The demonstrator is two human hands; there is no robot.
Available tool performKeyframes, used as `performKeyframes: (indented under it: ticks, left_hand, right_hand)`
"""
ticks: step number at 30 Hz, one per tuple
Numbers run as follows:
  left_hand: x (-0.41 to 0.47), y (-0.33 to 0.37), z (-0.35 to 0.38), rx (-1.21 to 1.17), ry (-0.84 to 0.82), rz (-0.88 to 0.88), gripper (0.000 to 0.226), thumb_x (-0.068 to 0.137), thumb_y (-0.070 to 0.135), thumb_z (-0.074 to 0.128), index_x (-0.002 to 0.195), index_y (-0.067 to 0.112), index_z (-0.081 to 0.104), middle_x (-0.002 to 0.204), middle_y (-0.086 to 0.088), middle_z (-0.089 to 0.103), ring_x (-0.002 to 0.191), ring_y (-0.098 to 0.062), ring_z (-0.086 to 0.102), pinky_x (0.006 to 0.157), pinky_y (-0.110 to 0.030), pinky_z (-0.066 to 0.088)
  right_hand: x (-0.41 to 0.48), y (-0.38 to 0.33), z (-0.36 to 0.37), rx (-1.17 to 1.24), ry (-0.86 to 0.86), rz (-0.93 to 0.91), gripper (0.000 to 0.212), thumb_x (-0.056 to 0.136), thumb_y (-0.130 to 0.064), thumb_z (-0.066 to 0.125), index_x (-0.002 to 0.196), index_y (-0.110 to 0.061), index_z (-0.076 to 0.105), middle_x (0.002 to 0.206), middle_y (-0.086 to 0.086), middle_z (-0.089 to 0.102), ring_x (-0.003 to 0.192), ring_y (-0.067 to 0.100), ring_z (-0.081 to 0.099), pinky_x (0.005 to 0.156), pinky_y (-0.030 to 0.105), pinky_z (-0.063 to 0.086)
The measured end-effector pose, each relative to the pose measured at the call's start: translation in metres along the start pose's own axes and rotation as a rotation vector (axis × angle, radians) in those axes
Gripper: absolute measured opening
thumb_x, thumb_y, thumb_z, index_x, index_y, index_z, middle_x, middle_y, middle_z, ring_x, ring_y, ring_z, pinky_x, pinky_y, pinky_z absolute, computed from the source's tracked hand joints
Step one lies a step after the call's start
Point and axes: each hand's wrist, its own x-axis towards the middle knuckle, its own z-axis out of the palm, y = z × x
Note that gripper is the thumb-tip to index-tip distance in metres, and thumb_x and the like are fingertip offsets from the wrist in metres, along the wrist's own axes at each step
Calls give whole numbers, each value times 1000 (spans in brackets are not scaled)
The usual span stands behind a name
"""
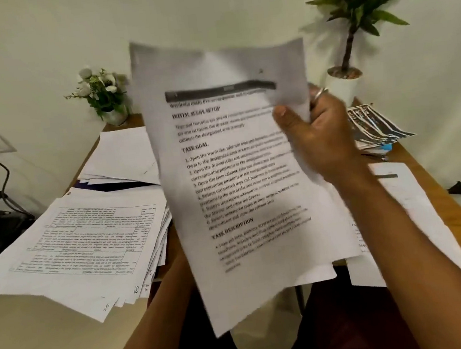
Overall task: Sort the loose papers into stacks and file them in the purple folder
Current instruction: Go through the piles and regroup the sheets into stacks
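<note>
Currently right hand (325, 136) pinches printed sheet (237, 173) at right edge, thumb on front; sheet raised, long axis near upright. Left hand hidden behind sheet, grip unknown to me. Table-form stack (82, 241) lies down-left; purple folder (122, 184) sliver beyond it, I judge.

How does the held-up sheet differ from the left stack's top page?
The held sheet is lifted, tilted, pinched by the right hand; the top page lies flat on its stack. The held sheet shows bold headings and numbered lines; the top page shows a ruled grid. Both are white with black print.
</note>
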Motion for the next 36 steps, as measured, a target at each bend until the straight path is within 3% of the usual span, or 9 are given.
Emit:
performKeyframes:
  ticks: [5, 8, 11, 14, 21, 24, 26, 29, 36]
  left_hand:
    - [2, 7, -2, -30, -18, 1, 47, 92, 1, 55, 55, 24, 37, 50, 13, 44, 47, -3, 36, 48, -14, 31]
    - [1, 12, -3, -106, -42, -21, 29, 97, 16, 57, 68, 10, 60, 60, 2, 63, 53, -4, 50, 51, -19, 41]
    - [4, 9, 0, -136, -41, -46, 26, 99, 25, 58, 78, 12, 67, 67, -1, 66, 54, -6, 55, 49, -18, 43]
    - [1, 15, -2, -184, -65, -60, 35, 103, 31, 55, 70, 19, 57, 59, 11, 58, 52, -6, 54, 47, -16, 42]
    - [-6, 18, -5, -156, -245, -32, 29, 98, 48, 60, 111, 24, 67, 97, 6, 76, 86, -13, 74, 65, -27, 62]
    - [1, 10, -3, -29, -177, -45, 12, 101, 28, 58, 98, 25, 69, 92, 7, 74, 82, -9, 71, 65, -22, 57]
    - [4, 9, -3, -87, -81, -36, 27, 98, 7, 56, 85, 24, 73, 92, 6, 75, 85, -3, 69, 67, -12, 50]
    - [0, 14, -3, -204, -8, -57, 39, 91, -5, 49, 71, 16, 73, 82, 8, 76, 83, 1, 67, 68, -7, 46]
    - [0, 12, 1, -154, -63, -40, 38, 96, 0, 46, 63, 9, 63, 67, 13, 70, 67, 3, 64, 57, -11, 45]
  right_hand:
    - [-20, 95, 0, -450, -202, 403, 40, 98, -37, 65, 130, -14, 62, 125, -3, 68, 118, 23, 65, 98, 39, 54]
    - [-45, 130, 1, -461, -200, 502, 42, 98, -38, 64, 132, -15, 61, 132, -1, 66, 122, 24, 62, 99, 39, 54]
    - [-55, 149, 5, -591, -125, 424, 34, 96, -38, 67, 118, -13, 62, 130, 2, 63, 116, 24, 63, 94, 41, 57]
    - [-52, 157, 10, -627, -113, 391, 48, 96, -35, 68, 137, -13, 56, 149, 1, 50, 133, 23, 51, 104, 43, 52]
    - [-49, 159, 18, -745, -146, 428, 39, 93, -44, 66, 118, -14, 64, 122, 2, 66, 111, 24, 64, 88, 43, 58]
    - [-47, 158, 16, -541, -104, 472, 52, 90, -57, 66, 125, -19, 62, 122, -4, 68, 107, 17, 66, 85, 37, 60]
    - [-41, 154, 8, -339, 23, 572, 40, 93, -61, 60, 113, -27, 65, 105, -9, 68, 91, 10, 64, 73, 25, 53]
    - [-34, 161, -7, -213, 203, 651, 30, 93, -58, 53, 98, -32, 66, 94, -8, 67, 86, 18, 64, 71, 34, 51]
    - [-36, 158, 0, -466, 182, 527, 35, 95, -20, 69, 130, -21, 64, 138, 0, 59, 126, 19, 56, 103, 31, 48]
